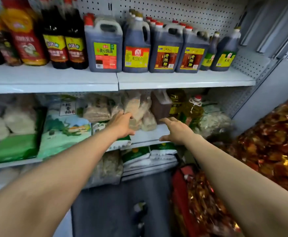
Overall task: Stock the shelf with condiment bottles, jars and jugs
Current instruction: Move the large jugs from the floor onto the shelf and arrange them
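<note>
Dark sauce jugs (103, 48) and bottles (57, 47) stand in a row on the upper white shelf (174, 79). On the middle shelf (150, 135), a brown jug (160, 106) stands next to a yellow oil bottle with a red cap (193, 110). My left hand (122, 124) reaches to a clear bag of pale food (139, 110) on that shelf, fingers curled against it. My right hand (175, 129) is stretched out with fingers spread, just in front of the brown jug and touching nothing I can see.
Green and white rice sacks (62, 129) and white bags (18, 120) fill the middle shelf's left part. More sacks (157, 154) lie on the bottom shelf. A large bag of dried red chillies (268, 142) bulges at the right. The floor (114, 211) below is dark grey.
</note>
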`<act>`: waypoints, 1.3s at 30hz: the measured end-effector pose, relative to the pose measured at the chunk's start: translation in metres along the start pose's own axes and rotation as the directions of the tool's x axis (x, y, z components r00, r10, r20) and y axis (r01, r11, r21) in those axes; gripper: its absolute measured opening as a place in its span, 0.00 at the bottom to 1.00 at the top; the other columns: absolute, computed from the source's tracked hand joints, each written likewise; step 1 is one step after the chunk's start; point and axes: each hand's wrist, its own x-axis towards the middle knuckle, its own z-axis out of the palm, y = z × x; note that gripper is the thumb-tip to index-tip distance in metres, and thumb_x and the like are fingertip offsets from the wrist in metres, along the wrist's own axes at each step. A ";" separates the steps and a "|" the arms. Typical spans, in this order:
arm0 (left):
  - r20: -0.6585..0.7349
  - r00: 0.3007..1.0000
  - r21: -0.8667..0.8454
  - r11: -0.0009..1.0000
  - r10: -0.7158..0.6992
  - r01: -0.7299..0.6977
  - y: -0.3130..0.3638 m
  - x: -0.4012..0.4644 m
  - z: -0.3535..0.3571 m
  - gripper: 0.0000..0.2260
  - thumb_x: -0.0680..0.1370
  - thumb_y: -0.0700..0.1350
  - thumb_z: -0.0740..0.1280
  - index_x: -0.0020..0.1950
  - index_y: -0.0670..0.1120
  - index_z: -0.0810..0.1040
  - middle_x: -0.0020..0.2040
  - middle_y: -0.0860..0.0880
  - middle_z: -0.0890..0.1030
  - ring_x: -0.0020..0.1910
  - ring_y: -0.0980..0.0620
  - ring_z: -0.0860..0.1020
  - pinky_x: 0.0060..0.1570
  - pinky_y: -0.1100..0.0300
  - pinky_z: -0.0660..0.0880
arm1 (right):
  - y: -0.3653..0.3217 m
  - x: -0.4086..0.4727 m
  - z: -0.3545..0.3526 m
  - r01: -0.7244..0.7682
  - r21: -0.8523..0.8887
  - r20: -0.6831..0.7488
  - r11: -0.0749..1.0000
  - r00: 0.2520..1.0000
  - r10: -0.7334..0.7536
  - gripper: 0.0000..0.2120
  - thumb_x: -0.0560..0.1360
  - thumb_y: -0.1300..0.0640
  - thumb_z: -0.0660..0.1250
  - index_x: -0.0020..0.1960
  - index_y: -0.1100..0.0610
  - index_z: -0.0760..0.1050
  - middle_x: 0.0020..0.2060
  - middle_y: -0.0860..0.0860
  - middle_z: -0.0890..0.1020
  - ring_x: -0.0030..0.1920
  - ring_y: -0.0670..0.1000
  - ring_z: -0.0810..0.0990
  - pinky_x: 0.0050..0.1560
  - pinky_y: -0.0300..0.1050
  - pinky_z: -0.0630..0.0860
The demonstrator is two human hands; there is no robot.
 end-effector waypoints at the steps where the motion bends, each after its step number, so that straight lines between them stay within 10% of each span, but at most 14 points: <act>1: 0.007 1.000 -0.001 1.000 -0.019 0.019 -0.005 -0.004 0.010 0.31 0.69 0.51 0.78 0.69 0.50 0.71 0.70 0.45 0.67 0.68 0.43 0.69 0.63 0.52 0.71 | 0.001 -0.002 0.013 0.002 0.013 0.025 1.000 1.000 -0.002 0.39 0.71 0.40 0.74 0.76 0.46 0.60 0.68 0.56 0.70 0.65 0.61 0.73 0.61 0.54 0.73; 19: 0.500 0.797 -0.096 0.893 -0.338 0.439 -0.089 -0.093 0.322 0.29 0.72 0.50 0.76 0.70 0.43 0.72 0.67 0.39 0.72 0.64 0.41 0.74 0.59 0.59 0.68 | 0.094 -0.058 0.364 -0.309 0.281 0.559 0.909 0.822 0.106 0.36 0.74 0.43 0.72 0.76 0.56 0.63 0.75 0.56 0.66 0.73 0.57 0.66 0.71 0.49 0.65; 28: 0.641 0.714 -0.038 0.917 -0.282 0.396 -0.153 -0.129 0.414 0.28 0.73 0.51 0.75 0.70 0.46 0.71 0.70 0.41 0.69 0.65 0.42 0.72 0.65 0.55 0.68 | 0.070 -0.128 0.502 -0.460 0.306 0.572 0.834 0.789 0.226 0.32 0.74 0.41 0.71 0.71 0.56 0.68 0.69 0.57 0.72 0.67 0.58 0.72 0.65 0.54 0.71; 39: 0.628 0.761 -0.182 0.920 -0.164 0.348 -0.252 -0.168 0.563 0.25 0.73 0.55 0.74 0.66 0.47 0.75 0.63 0.46 0.78 0.60 0.47 0.77 0.56 0.59 0.72 | 0.020 -0.190 0.690 -0.662 0.590 0.419 0.463 0.741 0.525 0.34 0.73 0.47 0.74 0.75 0.55 0.66 0.70 0.56 0.71 0.68 0.56 0.72 0.60 0.43 0.68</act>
